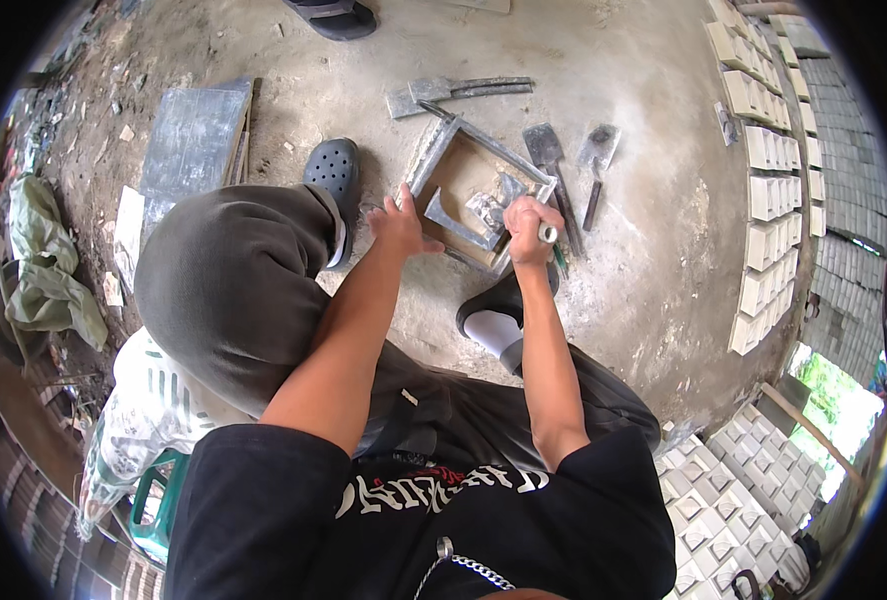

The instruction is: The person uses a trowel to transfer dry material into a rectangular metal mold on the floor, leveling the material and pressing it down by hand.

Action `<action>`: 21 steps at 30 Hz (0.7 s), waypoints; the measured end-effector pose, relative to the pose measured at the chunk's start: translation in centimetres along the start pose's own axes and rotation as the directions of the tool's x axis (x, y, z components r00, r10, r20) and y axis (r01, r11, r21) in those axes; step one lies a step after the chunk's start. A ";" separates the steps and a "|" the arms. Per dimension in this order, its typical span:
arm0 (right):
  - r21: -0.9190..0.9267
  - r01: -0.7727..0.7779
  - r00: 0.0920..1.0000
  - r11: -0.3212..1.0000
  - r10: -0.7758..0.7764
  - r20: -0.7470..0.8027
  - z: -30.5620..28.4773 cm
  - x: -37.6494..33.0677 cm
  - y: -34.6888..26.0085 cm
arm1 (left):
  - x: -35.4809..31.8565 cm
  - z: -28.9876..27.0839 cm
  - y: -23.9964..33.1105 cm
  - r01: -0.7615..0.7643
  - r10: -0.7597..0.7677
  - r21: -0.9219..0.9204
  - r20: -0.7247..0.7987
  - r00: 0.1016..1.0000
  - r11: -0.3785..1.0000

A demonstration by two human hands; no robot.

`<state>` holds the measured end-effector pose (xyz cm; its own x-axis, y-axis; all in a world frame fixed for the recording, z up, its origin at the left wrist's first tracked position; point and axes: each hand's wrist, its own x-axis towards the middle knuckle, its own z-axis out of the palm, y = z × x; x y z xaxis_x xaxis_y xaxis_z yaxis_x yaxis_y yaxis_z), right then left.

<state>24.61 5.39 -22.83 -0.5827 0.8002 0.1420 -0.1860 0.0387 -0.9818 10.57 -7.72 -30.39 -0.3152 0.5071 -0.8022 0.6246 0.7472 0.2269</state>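
Observation:
A square metal mould frame (pixel 425 158) lies on the concrete floor between my feet, its inside dusted with pale powder. My left hand (pixel 403 228) rests at the frame's left edge, fingers spread, holding nothing. In a closed fist, my right hand (pixel 531 225) grips the handle of a trowel-like tool above the near right side of the frame. The pale round end of the handle shows below the fist. A grey blade (pixel 488 208) appears inside the frame, partly hidden by the hand. Beside it lies an angled metal piece (pixel 447 215).
Flat-bladed tools lie beyond the frame (pixel 458 88) and to its right, including a dark trowel (pixel 545 150) and a shorter one (pixel 599 150). Rows of pale blocks (pixel 771 200) line the right side. A grey board (pixel 191 135) lies left. Another shoe (pixel 335 18) is at the top.

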 end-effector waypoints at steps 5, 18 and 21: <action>-0.189 -0.057 0.974 0.980 0.096 0.207 -0.5 -0.4 -0.6 | -0.4 0.8 0.0 0.009 -0.009 0.003 0.005 1.000 1.000; -0.347 0.073 0.963 0.935 0.025 0.269 0.4 -0.6 -1.1 | -0.1 -0.1 0.2 0.025 -0.025 -0.009 0.003 1.000 1.000; -0.251 -0.009 0.968 0.968 0.072 0.242 0.7 -0.3 -1.4 | 0.0 0.1 0.0 0.011 -0.012 -0.030 -0.011 1.000 0.999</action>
<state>24.48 4.74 -21.42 -0.7688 0.6321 0.0970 0.0243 0.1804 -0.9833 10.64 -7.80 -30.44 -0.3302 0.5029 -0.7988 0.5991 0.7656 0.2343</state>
